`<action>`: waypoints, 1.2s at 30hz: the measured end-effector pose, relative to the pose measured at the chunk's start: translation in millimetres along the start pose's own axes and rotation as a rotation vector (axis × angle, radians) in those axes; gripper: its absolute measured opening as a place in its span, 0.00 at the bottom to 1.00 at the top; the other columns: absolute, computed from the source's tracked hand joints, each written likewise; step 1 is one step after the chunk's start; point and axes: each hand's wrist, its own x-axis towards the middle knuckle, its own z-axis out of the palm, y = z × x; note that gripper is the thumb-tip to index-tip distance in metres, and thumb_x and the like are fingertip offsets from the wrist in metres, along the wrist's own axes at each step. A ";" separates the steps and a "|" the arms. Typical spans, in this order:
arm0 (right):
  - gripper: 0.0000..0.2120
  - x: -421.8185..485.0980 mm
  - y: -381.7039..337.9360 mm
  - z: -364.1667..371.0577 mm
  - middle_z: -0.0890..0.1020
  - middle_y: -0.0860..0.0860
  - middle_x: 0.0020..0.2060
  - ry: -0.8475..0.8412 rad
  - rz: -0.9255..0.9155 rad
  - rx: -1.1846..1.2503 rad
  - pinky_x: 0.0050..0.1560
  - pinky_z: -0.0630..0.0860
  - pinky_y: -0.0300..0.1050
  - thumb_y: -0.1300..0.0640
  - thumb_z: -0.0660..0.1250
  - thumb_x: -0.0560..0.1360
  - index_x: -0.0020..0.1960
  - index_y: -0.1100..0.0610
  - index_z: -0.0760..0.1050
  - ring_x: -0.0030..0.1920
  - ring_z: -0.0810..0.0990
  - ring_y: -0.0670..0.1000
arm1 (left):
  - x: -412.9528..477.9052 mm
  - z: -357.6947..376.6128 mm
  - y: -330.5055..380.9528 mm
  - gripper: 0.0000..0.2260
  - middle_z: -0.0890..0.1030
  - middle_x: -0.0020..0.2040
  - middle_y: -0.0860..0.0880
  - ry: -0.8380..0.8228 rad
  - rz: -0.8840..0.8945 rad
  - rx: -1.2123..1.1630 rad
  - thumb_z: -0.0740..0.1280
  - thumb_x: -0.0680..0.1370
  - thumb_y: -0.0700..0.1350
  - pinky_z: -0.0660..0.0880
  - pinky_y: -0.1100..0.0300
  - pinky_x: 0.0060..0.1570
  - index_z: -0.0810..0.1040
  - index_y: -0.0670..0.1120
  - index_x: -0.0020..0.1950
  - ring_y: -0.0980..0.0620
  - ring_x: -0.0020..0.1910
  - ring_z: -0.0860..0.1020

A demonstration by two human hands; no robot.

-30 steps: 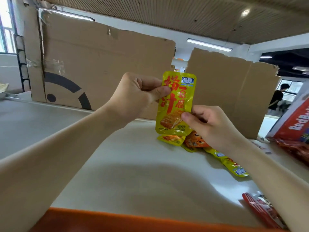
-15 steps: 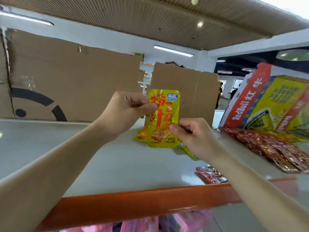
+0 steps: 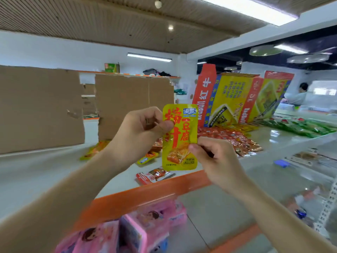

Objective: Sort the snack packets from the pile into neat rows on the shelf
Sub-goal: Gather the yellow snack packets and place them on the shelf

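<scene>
White shelf (image 3: 45,172) with orange front edge, left hand (image 3: 140,132) and right hand (image 3: 217,157) pinching upright yellow packet (image 3: 179,141)

The packet (image 3: 179,137) was bright yellow with red-orange characters and a small blue label at its top, while right of it lay glossy red packets (image 3: 229,137) and, farther right, green packets (image 3: 310,127), behind it a red-and-yellow printed carton (image 3: 233,99), left of it plain brown cardboard (image 3: 40,108), and below it the shelf's orange edge (image 3: 145,194) and pink boxes (image 3: 145,229).
</scene>
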 end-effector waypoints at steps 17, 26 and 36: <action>0.24 -115.3 89.1 -260.1 0.60 0.45 0.22 0.123 0.273 -0.146 0.27 0.53 0.38 0.60 0.67 0.78 0.25 0.46 0.69 0.25 0.59 0.44 | 34.3 298.5 29.0 0.16 0.65 0.30 0.46 -0.158 0.070 -0.129 0.73 0.74 0.43 0.64 0.60 0.33 0.69 0.44 0.32 0.49 0.33 0.64; 0.21 -155.4 125.0 -330.1 0.64 0.45 0.23 0.145 0.343 -0.200 0.30 0.58 0.41 0.58 0.67 0.78 0.27 0.52 0.66 0.27 0.63 0.43 | 37.2 388.0 31.7 0.16 0.66 0.34 0.37 -0.218 0.069 -0.126 0.71 0.73 0.47 0.64 0.54 0.38 0.70 0.39 0.35 0.45 0.35 0.65; 0.15 -161.3 169.4 -369.4 0.74 0.50 0.25 0.208 0.460 -0.237 0.30 0.66 0.42 0.54 0.66 0.79 0.34 0.52 0.78 0.26 0.68 0.45 | 66.8 449.4 15.5 0.13 0.73 0.31 0.44 -0.264 0.051 -0.126 0.70 0.75 0.46 0.67 0.57 0.37 0.72 0.39 0.38 0.52 0.32 0.69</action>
